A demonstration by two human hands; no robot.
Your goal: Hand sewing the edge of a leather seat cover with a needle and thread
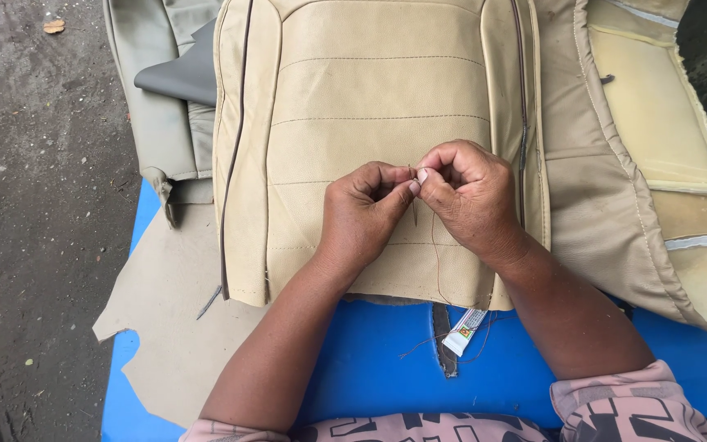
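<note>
Both hands met over middle of beige seat cover (370, 90); left hand (362, 214) & right hand (470, 195) touched at fingertips, each pinched shut on a needle (414, 214) pointing down btwn them; brown thread (438, 270) trailed from it down over cover's lower edge onto blue table (386, 368); cover lay flat on table, w/ small printed tube (464, 331) just below its hem; bare foam cushion (656, 115) sat at right.

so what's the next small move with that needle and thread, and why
Probably draw the dark thin needle and reddish-brown thread clear, then down to the beige stitched leatherette seat cover. Left hand and right hand pinch together above it, needle pointing down, thread hanging slack toward the blue table.
</note>
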